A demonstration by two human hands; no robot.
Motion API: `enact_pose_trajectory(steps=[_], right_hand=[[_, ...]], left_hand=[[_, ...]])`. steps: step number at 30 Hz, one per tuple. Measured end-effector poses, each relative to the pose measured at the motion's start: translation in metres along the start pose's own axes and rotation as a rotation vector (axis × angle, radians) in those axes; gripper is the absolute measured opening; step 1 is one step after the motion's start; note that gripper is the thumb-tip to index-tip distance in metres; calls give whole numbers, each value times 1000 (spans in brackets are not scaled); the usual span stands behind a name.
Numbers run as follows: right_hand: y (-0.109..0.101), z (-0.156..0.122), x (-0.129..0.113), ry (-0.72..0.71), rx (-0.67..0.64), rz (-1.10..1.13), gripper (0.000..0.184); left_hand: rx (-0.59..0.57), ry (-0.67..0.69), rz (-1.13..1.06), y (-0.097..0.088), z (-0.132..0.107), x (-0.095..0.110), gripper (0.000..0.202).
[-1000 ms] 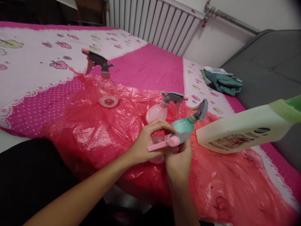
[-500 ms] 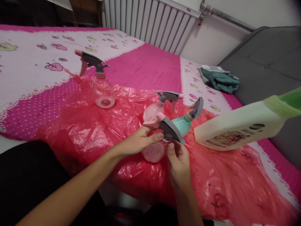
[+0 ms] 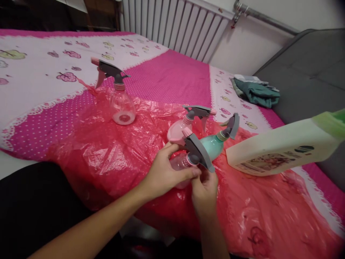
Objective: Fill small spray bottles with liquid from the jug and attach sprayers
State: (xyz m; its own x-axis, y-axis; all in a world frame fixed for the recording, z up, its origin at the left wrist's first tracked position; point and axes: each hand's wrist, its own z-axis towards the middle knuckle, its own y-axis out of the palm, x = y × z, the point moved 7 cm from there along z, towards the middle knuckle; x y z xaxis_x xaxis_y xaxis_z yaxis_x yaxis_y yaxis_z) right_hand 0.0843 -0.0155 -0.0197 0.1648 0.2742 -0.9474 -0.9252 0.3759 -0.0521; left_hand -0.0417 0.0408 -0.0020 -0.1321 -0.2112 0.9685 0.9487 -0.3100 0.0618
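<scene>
Low in front of me is a clear pinkish spray bottle with a grey and pink trigger head (image 3: 196,148), tilted to the right. My left hand (image 3: 163,171) is closed around its neck, the thumb lying across the front below the head. At the collar on the right side, my right hand (image 3: 205,192) grips with bent fingers; its fingertips are partly hidden. Just behind stand a pink spray bottle (image 3: 179,128) and a teal spray bottle (image 3: 214,146). Much of the held bottle's body is covered by my hands.
A clear spray bottle (image 3: 122,107) stands upright on the red plastic sheet (image 3: 102,154) at left. To the right, a large white bottle with a green top (image 3: 272,149) leans over. Folded clothes (image 3: 256,92) lie near the grey headboard (image 3: 302,68); a radiator (image 3: 172,27) is behind.
My left hand has slid from the trigger down to the bottle's neck, its thumb now across the front. The trigger head tilts slightly more to the right. The view has shifted a little.
</scene>
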Motion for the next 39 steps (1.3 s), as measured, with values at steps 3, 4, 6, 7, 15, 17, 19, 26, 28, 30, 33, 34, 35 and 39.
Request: enact_pose_trajectory(steps=[3,4,6,7,15,17,19,26,28,30,33,34,35,39], right_hand=[[-1,3,-2,16,-36,-7,31],[-2,3,-3,29,-54,-17,32],[-7,4,-2,63,-83,-48,39],[-10,3,-1,77,-93,-75,45],[-12,-9,9,125,-73,-343,82],[-8,-8,10,147,-55,-356,76],[-4,-7,10,150,-65,-372,76],[0,-8,10,107,-70,-375,72],[1,-11,10,82,-52,-380,71],[4,-13,10,66,-45,-392,73],[7,-16,10,18,-35,-426,78],[7,-16,9,-3,-28,-437,77],[8,-16,8,-21,-25,-447,76],[9,-14,8,-42,-49,-455,68]], left_hand=[[16,8,18,-2,0,0,40],[3,22,22,-2,0,2,36],[-38,68,29,-2,0,6,29],[-54,89,32,-2,0,8,27],[-151,164,145,-5,5,7,24],[-178,189,189,-7,7,7,22],[-197,200,205,-9,9,7,23],[-432,107,215,-8,13,6,32],[-431,74,236,-9,11,6,34],[-389,79,291,-9,8,10,36],[-258,138,372,-9,6,17,28],[-223,147,373,-9,6,19,24],[-209,147,354,-9,6,19,21],[-335,71,215,-2,8,11,24]])
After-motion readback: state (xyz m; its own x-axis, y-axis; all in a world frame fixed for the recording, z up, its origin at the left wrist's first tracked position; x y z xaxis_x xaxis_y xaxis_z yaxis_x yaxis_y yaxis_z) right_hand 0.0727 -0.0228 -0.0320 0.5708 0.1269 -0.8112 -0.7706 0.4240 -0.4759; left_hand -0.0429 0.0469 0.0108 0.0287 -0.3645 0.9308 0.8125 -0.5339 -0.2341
